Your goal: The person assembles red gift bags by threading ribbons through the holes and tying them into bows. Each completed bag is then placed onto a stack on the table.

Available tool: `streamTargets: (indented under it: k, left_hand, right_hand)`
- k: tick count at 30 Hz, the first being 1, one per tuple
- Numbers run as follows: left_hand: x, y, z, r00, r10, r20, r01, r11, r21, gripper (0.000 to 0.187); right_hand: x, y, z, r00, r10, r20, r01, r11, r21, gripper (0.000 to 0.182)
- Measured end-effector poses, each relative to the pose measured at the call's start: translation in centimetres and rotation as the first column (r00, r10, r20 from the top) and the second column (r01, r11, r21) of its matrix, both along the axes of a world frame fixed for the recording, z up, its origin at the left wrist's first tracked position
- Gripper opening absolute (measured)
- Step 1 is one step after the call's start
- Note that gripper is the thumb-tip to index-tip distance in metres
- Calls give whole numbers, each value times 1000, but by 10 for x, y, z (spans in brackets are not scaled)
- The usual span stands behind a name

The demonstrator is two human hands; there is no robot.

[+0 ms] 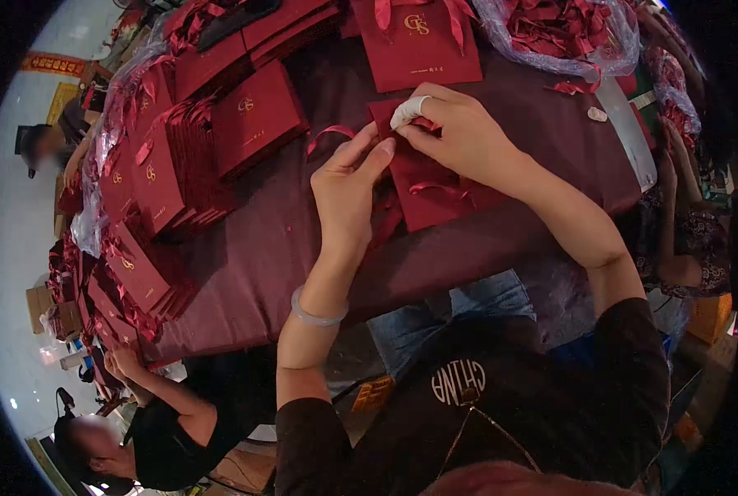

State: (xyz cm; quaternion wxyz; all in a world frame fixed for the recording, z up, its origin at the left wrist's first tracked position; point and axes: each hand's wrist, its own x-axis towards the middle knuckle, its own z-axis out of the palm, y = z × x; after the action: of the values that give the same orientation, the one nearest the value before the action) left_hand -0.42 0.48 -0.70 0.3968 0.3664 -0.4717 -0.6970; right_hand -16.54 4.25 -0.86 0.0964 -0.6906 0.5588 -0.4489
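Note:
A dark red paper gift bag [423, 211] lies at the table's near side, under both of my hands. At its upper left edge, my left hand [348, 186] pinches with thumb and forefinger together. My right hand [460, 128], a white wrap [410, 111] round one finger, closes on the same bag's upper edge. A red ribbon [333, 132] curls out beside my left fingers, and a second ribbon [439, 189] lies across the bag. The exact spot between the fingertips is partly hidden. Just beyond, another red gift bag [418, 54] with gold lettering lies flat.
Stacks of red bags [166, 178] and a separate pile [257, 120] fill the left side of the cloth-covered table [245, 281]. Clear plastic holding red ribbons [563, 33] lies at the far right. Co-workers [162, 422] sit at the left and right edges.

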Motion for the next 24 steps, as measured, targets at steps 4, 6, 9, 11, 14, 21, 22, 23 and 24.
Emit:
streamTargets:
  k: [4, 6, 9, 11, 14, 21, 22, 23, 24]
  left_hand:
    - [-1, 1, 7, 998, -52, -45, 55, 997, 62, 42]
    - [1, 2, 6, 996, -77, -39, 79, 996, 51, 44]
    - [4, -1, 3, 994, -111, -12, 111, 992, 56, 47]
    - [4, -1, 3, 993, -118, 10, 117, 991, 69, 48]
    - [2, 1, 5, 993, -89, 78, 86, 996, 34, 48]
    - [3, -1, -1, 995, -74, 68, 70, 996, 53, 47]
    - [3, -1, -1, 996, -65, 59, 61, 996, 63, 47]
    - [2, -1, -1, 996, -63, 59, 59, 996, 63, 47]
    - [2, -1, 0, 996, -62, 67, 57, 995, 79, 47]
  right_hand:
    - [-1, -1, -2, 1000, -2, -21, 2, 1000, -1, 13]
    - [-2, 0, 0, 1000, 1, 16, -1, 1000, 29, 13]
    - [-3, 0, 2, 999, 25, 25, -26, 999, 42, 14]
    - [-4, 0, 2, 999, 35, 29, -36, 998, 42, 14]
    - [-4, 0, 1, 999, 48, 4, -48, 998, 38, 14]
    - [-1, 1, -2, 991, 19, -133, -24, 999, -38, 12]
    - [-1, 1, -1, 991, 21, -133, -26, 999, -38, 12]
    - [-1, 3, 1, 989, 24, -143, -26, 1000, -13, 12]
    - [-1, 3, 3, 988, 27, -154, -26, 1000, 12, 11]
